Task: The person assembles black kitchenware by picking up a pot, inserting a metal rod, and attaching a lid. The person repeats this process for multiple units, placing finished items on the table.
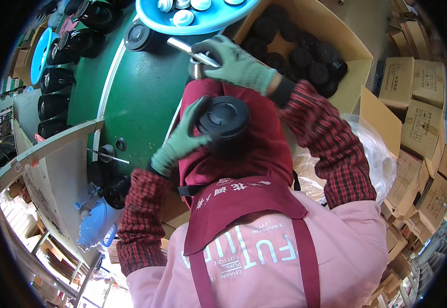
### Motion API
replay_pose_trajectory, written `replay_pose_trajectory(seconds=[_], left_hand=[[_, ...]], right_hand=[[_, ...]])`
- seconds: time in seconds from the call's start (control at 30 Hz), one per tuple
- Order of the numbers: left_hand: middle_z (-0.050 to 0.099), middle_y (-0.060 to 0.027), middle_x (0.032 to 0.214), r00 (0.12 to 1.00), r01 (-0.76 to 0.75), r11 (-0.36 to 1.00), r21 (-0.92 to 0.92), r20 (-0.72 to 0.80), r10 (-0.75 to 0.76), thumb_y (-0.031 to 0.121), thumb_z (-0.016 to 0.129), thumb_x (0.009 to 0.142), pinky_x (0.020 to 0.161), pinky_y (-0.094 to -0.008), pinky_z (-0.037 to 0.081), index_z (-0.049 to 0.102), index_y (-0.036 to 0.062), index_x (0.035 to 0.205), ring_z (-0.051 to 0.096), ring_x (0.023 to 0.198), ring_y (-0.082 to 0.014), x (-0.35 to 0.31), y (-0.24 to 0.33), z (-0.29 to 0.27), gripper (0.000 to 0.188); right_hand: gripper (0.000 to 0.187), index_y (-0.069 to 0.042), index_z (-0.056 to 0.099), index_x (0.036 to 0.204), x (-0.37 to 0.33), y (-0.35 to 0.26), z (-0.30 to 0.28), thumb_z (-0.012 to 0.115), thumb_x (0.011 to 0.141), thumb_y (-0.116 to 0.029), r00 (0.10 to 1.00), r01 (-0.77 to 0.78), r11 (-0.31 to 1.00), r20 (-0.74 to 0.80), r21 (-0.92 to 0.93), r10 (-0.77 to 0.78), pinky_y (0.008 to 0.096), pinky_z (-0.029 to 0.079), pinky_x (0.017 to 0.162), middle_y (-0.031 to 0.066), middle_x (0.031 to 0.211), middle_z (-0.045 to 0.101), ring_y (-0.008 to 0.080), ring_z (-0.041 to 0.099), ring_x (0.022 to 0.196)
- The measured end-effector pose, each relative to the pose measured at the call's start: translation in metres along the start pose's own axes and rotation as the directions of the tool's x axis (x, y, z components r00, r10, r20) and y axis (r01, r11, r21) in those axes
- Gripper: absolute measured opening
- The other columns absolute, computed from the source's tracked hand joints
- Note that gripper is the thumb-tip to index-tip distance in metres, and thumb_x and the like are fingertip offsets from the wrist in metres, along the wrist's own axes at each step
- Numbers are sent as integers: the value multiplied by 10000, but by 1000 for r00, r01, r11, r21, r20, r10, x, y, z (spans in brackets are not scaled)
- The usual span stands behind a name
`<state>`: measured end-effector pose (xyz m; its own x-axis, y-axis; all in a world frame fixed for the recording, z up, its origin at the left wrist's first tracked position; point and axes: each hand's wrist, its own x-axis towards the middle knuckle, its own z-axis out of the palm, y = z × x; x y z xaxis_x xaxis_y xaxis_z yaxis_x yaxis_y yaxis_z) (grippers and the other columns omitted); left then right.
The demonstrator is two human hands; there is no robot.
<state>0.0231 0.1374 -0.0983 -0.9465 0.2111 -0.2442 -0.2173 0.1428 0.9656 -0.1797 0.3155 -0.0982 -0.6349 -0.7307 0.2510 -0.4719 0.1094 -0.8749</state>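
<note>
My left hand (182, 136), in a green glove, grips a round black lidded part (224, 119) against my dark red apron (244, 205). Just above it, my right hand (234, 64), also in a green glove, closes on a shiny metal tool (190, 50) whose cylindrical end points down toward the black part. The tool's lower tip is partly hidden behind the hand. Both forearms wear red checked sleeves.
A green round table (141, 87) carries black round parts (59, 79) along its left rim. A blue tray (192, 20) with white caps sits at the top. An open cardboard box (354, 49) holds several black caps. Stacked cartons (424, 118) and a clear plastic bag (377, 149) stand at the right.
</note>
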Motion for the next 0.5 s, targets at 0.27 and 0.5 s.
replay_pose_trajectory(seconds=[0.27,0.5], left_hand=[[452,-160,1513,968,-68,981,179,-226,109,384,904,719,1196,-427,337,410,21,1530,424,1438,-320,-13,-3,29,1017],[493,-171,1531,908,-181,967,-180,-407,94,361,502,1038,1216,-426,307,417,-12,1525,465,1421,-278,-9,-31,-2,620]], right_hand=[[375,-160,612,1275,89,101,136,641,909,-239,930,319,868,302,-380,-209,479,528,879,161,1198,557,361,657,994],[577,-130,484,1509,8,32,1,624,990,-340,995,53,989,-96,139,-40,435,421,1125,164,1541,463,337,515,1344]])
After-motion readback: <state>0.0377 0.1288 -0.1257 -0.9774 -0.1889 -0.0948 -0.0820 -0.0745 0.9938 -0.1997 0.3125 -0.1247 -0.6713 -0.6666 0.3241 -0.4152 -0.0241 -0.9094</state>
